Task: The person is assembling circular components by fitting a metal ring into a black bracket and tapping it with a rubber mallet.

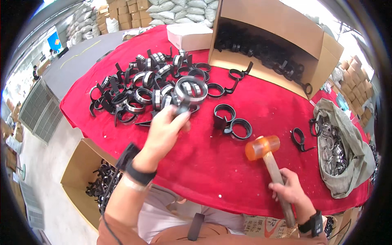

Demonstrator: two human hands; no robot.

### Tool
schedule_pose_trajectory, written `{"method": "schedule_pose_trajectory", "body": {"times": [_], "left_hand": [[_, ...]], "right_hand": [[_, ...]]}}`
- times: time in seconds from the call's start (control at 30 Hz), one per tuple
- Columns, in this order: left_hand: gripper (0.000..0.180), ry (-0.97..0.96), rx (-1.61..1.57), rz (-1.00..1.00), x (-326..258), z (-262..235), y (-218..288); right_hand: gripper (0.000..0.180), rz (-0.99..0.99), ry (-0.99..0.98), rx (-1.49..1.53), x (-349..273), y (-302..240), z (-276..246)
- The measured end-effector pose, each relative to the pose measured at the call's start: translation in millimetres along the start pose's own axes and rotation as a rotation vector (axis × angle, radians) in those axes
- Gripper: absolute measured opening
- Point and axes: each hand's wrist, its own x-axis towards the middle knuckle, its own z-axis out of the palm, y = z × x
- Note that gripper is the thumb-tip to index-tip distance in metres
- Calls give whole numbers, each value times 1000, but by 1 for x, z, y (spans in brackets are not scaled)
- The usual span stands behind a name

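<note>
My left hand (168,125) is closed on the black stem of a ring clamp (191,89), whose round band is lined with shiny metal. It is raised at the near edge of a heap of similar black clamps (143,96), and motion blurs it slightly. Lower right, my right hand (289,188) grips the wooden handle of a mallet (263,148) with a translucent orange head. The mallet's head is over the red cloth. Between my hands and farther off, two black ring clamps (241,129) lie touching each other.
A red cloth (212,171) covers the table. At the back stands an open cardboard box (261,67) of black clamps, beside a white box (190,36). On the right, a grey fabric sack (347,171) holds metal rings. Another cardboard box (77,175) of clamps sits below the table's left edge.
</note>
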Motion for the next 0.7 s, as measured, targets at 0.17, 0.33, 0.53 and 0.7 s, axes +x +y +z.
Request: {"method": "schedule_pose_trajectory", "body": {"times": [0.17,0.33,0.53,0.7], "left_hand": [[9,103,-21,-218,-120,-45,-7],[23,165,87,-376,-167,-54,-45],[22,167,-266,-412,-179,-61,-79],[25,123,-292,-412,-175,-64,-72]], "right_hand": [[52,-203,-165,79,-14,-5,41],[36,-374,4,-42,47,-49,72],[38,-432,98,-30,55,-70,90],[53,-676,308,-6,5,-24,116]]}}
